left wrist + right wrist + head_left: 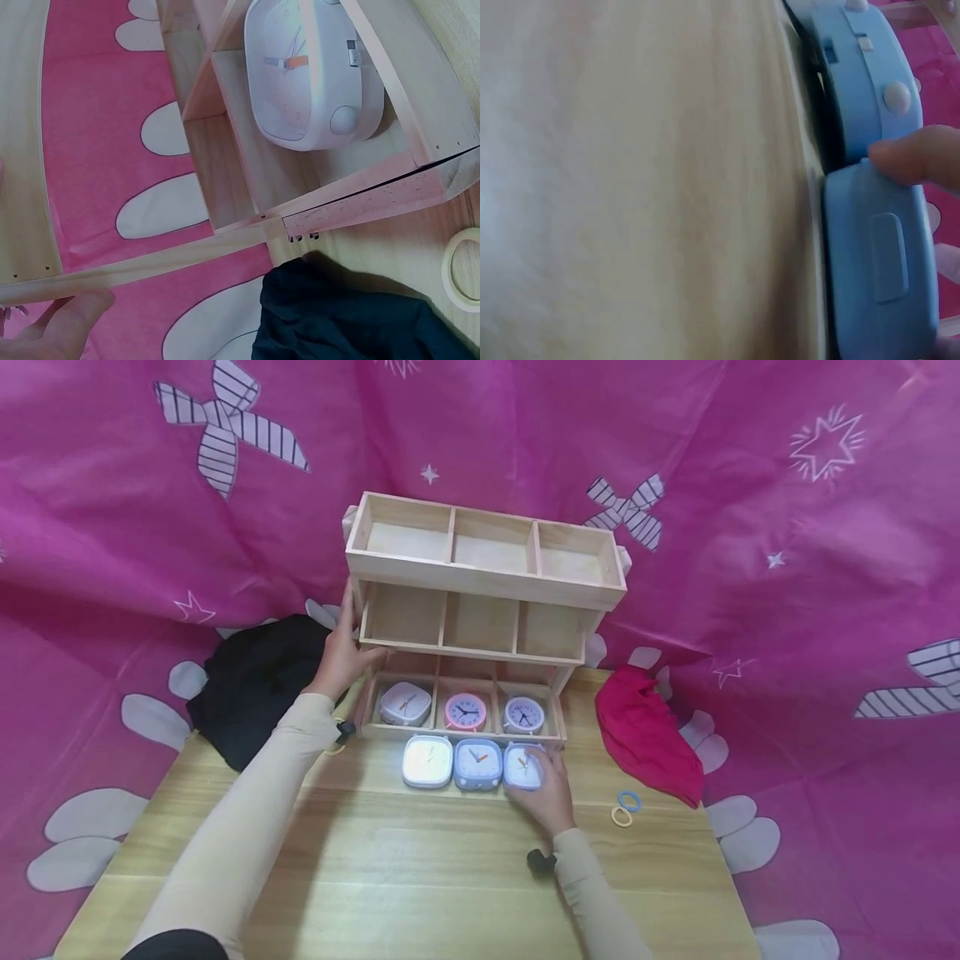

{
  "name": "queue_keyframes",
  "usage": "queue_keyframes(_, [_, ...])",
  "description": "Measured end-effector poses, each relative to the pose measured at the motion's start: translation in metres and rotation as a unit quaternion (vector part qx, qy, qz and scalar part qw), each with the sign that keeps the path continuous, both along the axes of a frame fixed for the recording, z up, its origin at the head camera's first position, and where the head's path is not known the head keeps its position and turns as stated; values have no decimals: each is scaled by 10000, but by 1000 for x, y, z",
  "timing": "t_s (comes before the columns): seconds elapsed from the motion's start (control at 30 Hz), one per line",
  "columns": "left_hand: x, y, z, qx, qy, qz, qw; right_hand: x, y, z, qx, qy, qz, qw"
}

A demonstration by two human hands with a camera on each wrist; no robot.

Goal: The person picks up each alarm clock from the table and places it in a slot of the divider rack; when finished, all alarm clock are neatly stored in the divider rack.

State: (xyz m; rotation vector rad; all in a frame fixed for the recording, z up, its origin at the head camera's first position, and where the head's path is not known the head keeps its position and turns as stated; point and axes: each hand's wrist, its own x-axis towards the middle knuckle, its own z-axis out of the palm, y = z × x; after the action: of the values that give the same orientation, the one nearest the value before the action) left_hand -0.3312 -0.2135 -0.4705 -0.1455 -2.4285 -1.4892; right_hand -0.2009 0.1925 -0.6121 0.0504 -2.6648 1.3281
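Note:
A tiered wooden shelf stands at the back of the table. My left hand holds its left side, fingers up along the outer edge and thumb across the front; the thumb shows beside a wooden edge in the left wrist view. In front of the shelf is a row of three square alarm clocks: a white one, a blue one and a light blue one at the right end. My right hand grips this last clock, its thumb at the corner near the middle clock.
The bottom tier holds a pale square clock, a pink round clock and a lavender round clock. Black cloth lies left, red cloth right. A blue ring and a yellow ring lie at right.

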Motion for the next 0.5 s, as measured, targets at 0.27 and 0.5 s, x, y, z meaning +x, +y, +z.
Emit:
queue_keyframes(0.27, [1, 0, -4, 51, 4, -22, 10000, 20, 0, 18, -353, 284, -463, 9979])
queue_keyframes(0.5, [-2, 0, -3, 33, 140, -12, 9999, -2, 2, 76, -757, 1511, -442, 9846])
